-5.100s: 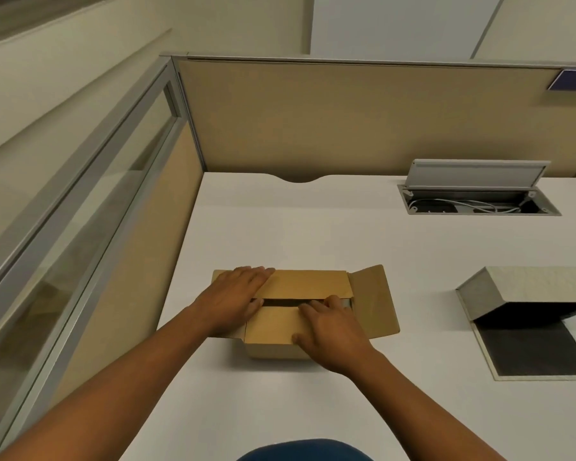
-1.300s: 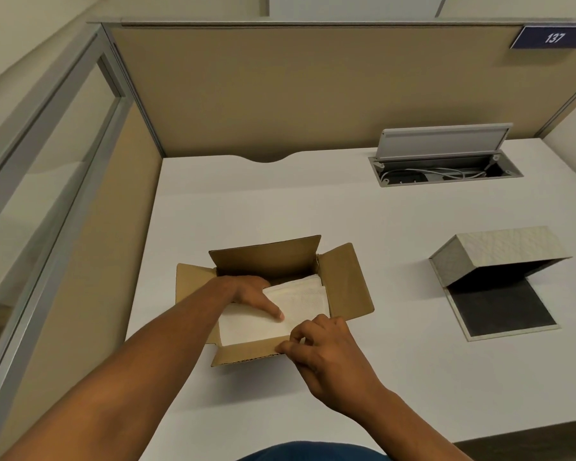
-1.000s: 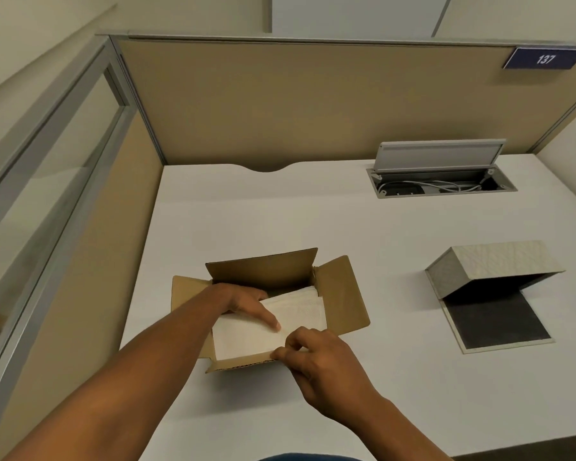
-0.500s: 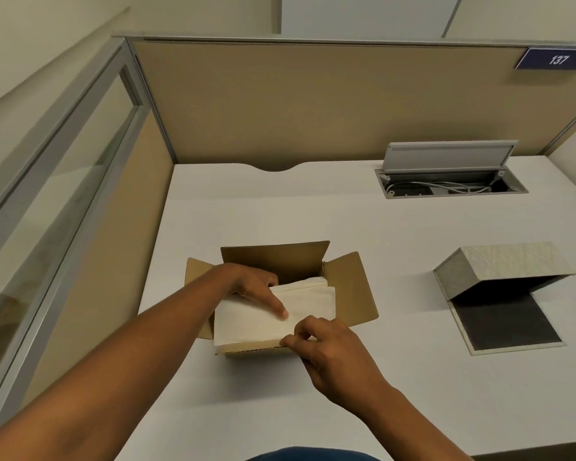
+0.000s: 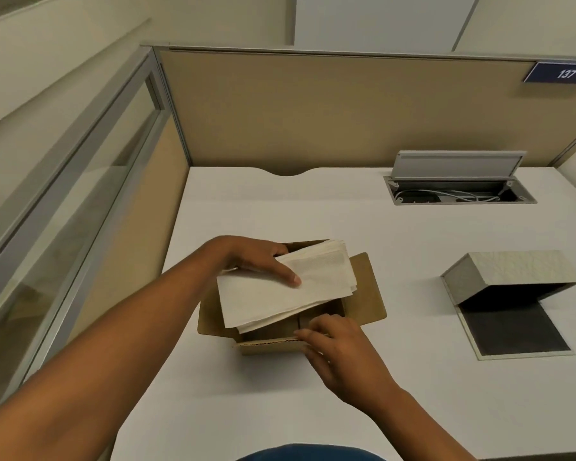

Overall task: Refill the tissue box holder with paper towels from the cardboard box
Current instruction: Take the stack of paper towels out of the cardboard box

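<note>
A brown cardboard box [image 5: 368,287] stands open on the white desk, its flaps spread. My left hand [image 5: 256,261] grips a stack of white paper towels [image 5: 290,294], thumb on top, and holds it tilted above the box opening. My right hand [image 5: 336,344] rests on the box's near wall, fingers curled over its edge. The inside of the box under the stack looks dark and bare. The tissue box holder [image 5: 512,277] lies to the right, its pale textured cover propped open over a dark base [image 5: 512,331].
The white desk [image 5: 313,207] is bounded by tan partition panels at the back and left. An open cable hatch [image 5: 456,191] with wires sits at the back right. A blue number plate [image 5: 562,73] hangs on the partition.
My left hand has lifted the towel stack up out of the cardboard box. My right hand stays on the box's near wall. Earlier the flaps were shut under both hands.
</note>
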Motion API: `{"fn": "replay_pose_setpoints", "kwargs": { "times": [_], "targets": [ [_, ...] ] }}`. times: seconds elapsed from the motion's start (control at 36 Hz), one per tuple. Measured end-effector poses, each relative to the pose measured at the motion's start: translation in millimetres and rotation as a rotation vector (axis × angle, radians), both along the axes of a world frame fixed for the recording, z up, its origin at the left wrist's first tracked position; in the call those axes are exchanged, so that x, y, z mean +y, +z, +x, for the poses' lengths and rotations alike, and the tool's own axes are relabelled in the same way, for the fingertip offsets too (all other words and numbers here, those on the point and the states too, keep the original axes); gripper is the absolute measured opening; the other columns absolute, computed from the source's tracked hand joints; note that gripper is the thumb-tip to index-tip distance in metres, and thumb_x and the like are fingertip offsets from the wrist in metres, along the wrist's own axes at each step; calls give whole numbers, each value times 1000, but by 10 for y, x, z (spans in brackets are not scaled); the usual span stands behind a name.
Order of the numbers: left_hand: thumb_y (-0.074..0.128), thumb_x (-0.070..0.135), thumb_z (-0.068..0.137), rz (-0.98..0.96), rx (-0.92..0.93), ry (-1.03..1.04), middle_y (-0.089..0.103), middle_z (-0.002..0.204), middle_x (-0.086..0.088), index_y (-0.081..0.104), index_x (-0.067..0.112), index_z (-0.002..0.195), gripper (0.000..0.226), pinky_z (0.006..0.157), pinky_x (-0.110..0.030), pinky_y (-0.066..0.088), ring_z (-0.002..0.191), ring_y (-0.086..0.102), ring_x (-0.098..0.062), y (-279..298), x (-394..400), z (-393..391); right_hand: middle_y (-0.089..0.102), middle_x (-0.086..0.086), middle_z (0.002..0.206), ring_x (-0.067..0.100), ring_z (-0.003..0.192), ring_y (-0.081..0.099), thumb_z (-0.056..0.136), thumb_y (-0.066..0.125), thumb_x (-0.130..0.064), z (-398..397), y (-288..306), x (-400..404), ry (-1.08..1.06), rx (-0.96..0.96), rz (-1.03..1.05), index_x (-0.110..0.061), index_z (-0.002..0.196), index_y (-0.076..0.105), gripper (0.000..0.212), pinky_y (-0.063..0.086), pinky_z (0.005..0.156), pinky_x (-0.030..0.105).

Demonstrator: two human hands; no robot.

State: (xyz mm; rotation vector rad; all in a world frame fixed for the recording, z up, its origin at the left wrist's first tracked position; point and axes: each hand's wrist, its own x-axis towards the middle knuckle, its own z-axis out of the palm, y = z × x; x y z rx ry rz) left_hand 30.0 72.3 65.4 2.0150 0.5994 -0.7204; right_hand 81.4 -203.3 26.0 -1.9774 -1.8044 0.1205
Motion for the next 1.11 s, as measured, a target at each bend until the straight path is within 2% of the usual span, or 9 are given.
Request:
{"fn": "replay_pose_setpoints", "kwargs": {
  "times": [0.08, 0.22, 0.31, 0.39, 0.53, 0.64, 0.86, 1.0, 1.11],
  "targets": [
    [78, 75, 54, -49, -60, 1, 67, 116, 4, 53, 33, 122, 84, 85, -34, 60, 97, 71, -15, 163, 9, -23, 66, -4, 110, 9, 99, 59, 97, 61, -32, 45, 53, -49, -99, 168, 42, -21, 120, 70, 28, 50, 82, 23],
    [81, 67, 60, -216, -157, 67, 67, 118, 0, 53, 34, 126, 79, 87, -36, 59, 100, 71, -18, 388, 18, -79, 69, -16, 103, 5, 95, 65, 99, 59, -26, 165, 191, -104, -422, 505, 284, -27, 111, 72, 18, 49, 76, 11],
    [80, 62, 64, -318, -182, 97, 69, 113, 3, 55, 38, 124, 70, 81, -30, 58, 99, 71, -17, 486, -6, -101, 76, -7, 96, 12, 91, 71, 100, 58, -22, 223, 274, -72, -595, 970, 259, -24, 112, 73, 20, 55, 74, 18],
    [83, 64, 61, -393, -191, 91, 74, 102, 9, 58, 43, 117, 65, 78, -25, 57, 96, 72, -14, 543, -71, -106, 77, 6, 101, 24, 97, 73, 101, 52, -32, 259, 378, -26, -636, 1445, 156, -12, 119, 70, 32, 58, 77, 32],
    [85, 66, 55, -498, -179, 110, 76, 96, 7, 58, 34, 118, 75, 76, -27, 57, 92, 73, -16, 563, -198, -89, 73, 13, 116, 32, 109, 69, 97, 52, -52, 223, 480, -9, -580, 1853, 155, -10, 123, 66, 52, 53, 90, 44],
    [86, 66, 54, -535, -154, 119, 77, 95, 4, 59, 26, 120, 81, 76, -28, 58, 91, 73, -16, 564, -296, -90, 70, 14, 123, 34, 115, 66, 95, 54, -55, 230, 565, -36, -519, 1934, 247, -12, 128, 63, 55, 47, 102, 50],
    [88, 63, 52, -605, -124, 189, 77, 99, -3, 61, 19, 121, 86, 78, -33, 58, 93, 73, -21, 406, -525, -101, 74, 17, 112, 35, 108, 70, 102, 54, -23, 294, 613, -224, -520, 1779, 321, -10, 112, 74, 26, 59, 88, 44],
    [89, 61, 54, -684, -202, 275, 77, 99, -1, 59, 23, 122, 83, 77, -32, 58, 93, 74, -18, 274, -784, -80, 75, 17, 109, 35, 103, 71, 103, 52, -22, 388, 611, -350, -509, 1767, 328, -5, 116, 68, 26, 61, 77, 40],
    [93, 55, 49, -820, -163, 356, 77, 99, -6, 67, 17, 115, 81, 76, -35, 60, 92, 74, -21, 172, -1014, 9, 75, 16, 111, 35, 103, 72, 104, 49, -23, 535, 614, -491, -524, 1734, 302, -8, 120, 66, 28, 61, 75, 40]
  ]
}}
